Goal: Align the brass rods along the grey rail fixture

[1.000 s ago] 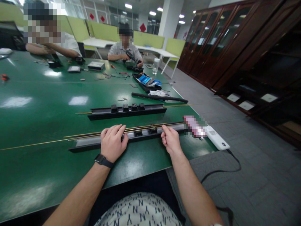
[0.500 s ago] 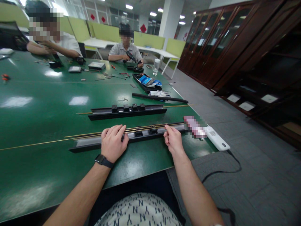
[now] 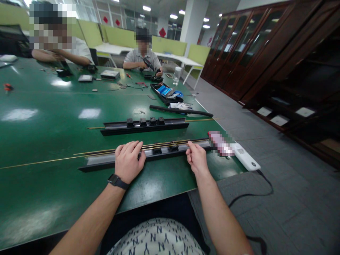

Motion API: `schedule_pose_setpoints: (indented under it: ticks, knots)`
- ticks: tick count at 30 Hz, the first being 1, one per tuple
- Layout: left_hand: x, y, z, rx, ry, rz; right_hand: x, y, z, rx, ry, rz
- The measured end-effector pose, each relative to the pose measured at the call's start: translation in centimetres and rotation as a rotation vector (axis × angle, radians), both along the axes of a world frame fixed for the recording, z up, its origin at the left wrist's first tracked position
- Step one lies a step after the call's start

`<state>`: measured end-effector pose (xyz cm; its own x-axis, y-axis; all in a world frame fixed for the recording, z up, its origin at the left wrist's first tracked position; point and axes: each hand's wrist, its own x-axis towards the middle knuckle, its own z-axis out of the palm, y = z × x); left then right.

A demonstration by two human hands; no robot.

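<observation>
A long black rail [image 3: 164,153] with small black clips lies along the near edge of the green table [image 3: 53,120]. Thin brass rods [image 3: 101,152] run along its top. My left hand [image 3: 129,162], with a black watch at the wrist, lies flat on the rail with its fingers stretched over the rods. My right hand [image 3: 196,158] is closed in a pinch on a brass rod near the rail's right end.
A second black rail [image 3: 145,125] with clips lies just beyond, and a black bar [image 3: 180,111] farther back. A white power strip [image 3: 245,159] hangs at the table's right edge with its cable on the floor. Two people work at the far end, near a tool tray [image 3: 164,92].
My right hand has slid slightly to the right along the rod. My left hand has stayed on the rail.
</observation>
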<state>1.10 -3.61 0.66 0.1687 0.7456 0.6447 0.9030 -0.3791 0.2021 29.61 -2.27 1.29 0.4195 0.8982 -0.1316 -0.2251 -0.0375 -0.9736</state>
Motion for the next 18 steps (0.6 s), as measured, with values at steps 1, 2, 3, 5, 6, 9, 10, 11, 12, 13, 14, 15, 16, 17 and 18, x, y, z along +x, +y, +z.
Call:
schedule_pose_setpoints:
  ticks: [1,2,3,5,6,9,10,11,12,13,14,15,16,17,18]
  knots:
    - [0.0,0.0,0.0,0.000,0.003,0.001,0.1,0.0,0.0,0.004,0.001,-0.006]
    - [0.0,0.0,0.0,0.000,0.004,0.003,0.2,0.0,0.0,0.007,0.002,-0.012]
    - [0.0,0.0,0.0,0.002,0.006,0.004,0.3,0.0,0.0,0.009,0.002,-0.015]
    - [0.0,0.0,-0.1,0.004,0.006,0.002,0.4,0.0,-0.1,0.006,0.001,-0.012]
    - [0.0,0.0,-0.1,0.003,0.004,0.001,0.4,0.0,-0.1,0.003,0.000,-0.008]
    - [0.0,-0.1,-0.2,-0.004,-0.009,0.001,0.2,-0.2,0.0,-0.002,-0.001,0.001]
    - [0.0,-0.1,-0.2,-0.004,-0.013,0.001,0.1,-0.2,0.0,-0.003,-0.001,0.004]
    - [0.0,-0.1,-0.1,-0.004,-0.015,0.001,0.0,-0.2,0.0,-0.004,-0.001,0.007]
    - [0.0,-0.1,-0.1,-0.004,-0.016,0.001,-0.1,-0.3,0.1,-0.007,-0.002,0.011]
    - [0.0,-0.1,-0.1,-0.002,-0.017,0.001,-0.2,-0.3,0.1,-0.013,-0.004,0.016]
    - [0.1,-0.1,-0.1,0.000,-0.016,0.001,-0.3,-0.3,0.1,-0.021,-0.007,0.021]
    - [0.1,-0.1,-0.1,0.002,-0.014,0.001,-0.4,-0.3,0.2,-0.029,-0.011,0.027]
    - [0.1,-0.1,-0.1,0.004,-0.012,0.002,-0.5,-0.3,0.2,-0.037,-0.016,0.035]
    - [0.1,-0.1,0.0,0.006,-0.008,0.002,-0.6,-0.3,0.2,-0.044,-0.021,0.045]
    - [0.1,-0.1,0.0,0.009,-0.004,0.003,-0.7,-0.3,0.2,-0.052,-0.025,0.055]
